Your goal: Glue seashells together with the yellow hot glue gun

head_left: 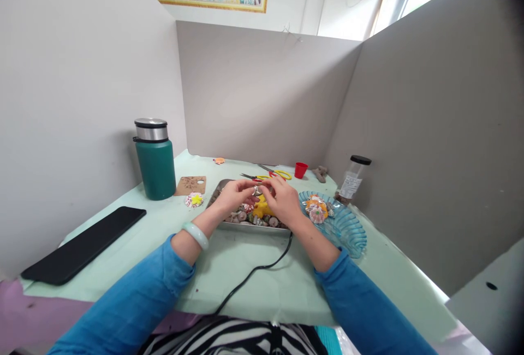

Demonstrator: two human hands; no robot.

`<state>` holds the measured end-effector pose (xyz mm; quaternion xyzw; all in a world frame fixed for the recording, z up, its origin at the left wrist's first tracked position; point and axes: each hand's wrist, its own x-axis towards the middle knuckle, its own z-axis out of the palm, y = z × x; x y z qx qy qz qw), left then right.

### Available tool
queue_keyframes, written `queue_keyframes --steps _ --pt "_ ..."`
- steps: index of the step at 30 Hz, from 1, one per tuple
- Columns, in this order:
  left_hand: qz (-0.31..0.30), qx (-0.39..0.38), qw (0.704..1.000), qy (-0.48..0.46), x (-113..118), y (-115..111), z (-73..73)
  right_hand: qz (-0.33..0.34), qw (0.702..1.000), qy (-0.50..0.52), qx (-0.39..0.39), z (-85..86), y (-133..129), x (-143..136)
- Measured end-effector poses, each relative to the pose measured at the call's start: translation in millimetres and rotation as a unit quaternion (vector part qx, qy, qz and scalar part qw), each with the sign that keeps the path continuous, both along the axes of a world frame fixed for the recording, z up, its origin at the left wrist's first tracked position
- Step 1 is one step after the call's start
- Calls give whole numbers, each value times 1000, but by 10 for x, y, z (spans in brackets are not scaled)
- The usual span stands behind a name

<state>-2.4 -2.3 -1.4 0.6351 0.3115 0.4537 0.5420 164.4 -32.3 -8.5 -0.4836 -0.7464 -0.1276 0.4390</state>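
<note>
Over a metal tray (249, 228) my two hands meet, fingers bent inward. Between the fingertips of my left hand (236, 194) and my right hand (282, 197) is a small whitish, shiny piece (257, 191), too small to name. In the tray beneath lie shells and small stones (241, 216) and a yellow star-shaped piece (262, 207). Just right of my right hand stands a blue ribbed plate (350, 229) with several shell-like decorated pieces (317, 213) on it. My hands cover part of the tray's far side.
At left stand a green flask (155, 164), a black flat pad (85, 243), a brown card (191, 185) and a decorated disc (194, 200). Behind the tray are scissors (278, 173) and a red cup (301, 170). A black-lidded jar (352, 180) leans at right. A black cord (254, 270) crosses the front; grey partitions (266, 93) enclose the table.
</note>
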Motion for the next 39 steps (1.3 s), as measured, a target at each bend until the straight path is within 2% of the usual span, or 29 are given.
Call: queue_keyframes --steps 5,11,19,28,39 --pt "5 -39 999 -27 -16 -26 39 53 998 2 -33 -15 31 9" --pt "-2 -40 999 -23 -21 -21 38 79 996 0 -38 -15 31 12" --pt "4 -55 998 -32 -29 -11 42 80 996 -3 -29 1 6 5" --pt "-41 -73 996 -44 -49 13 16 50 998 5 -29 -4 0 -6" --pt "-1 -51 998 -28 -25 -26 51 71 997 0 -15 10 -8 -4"
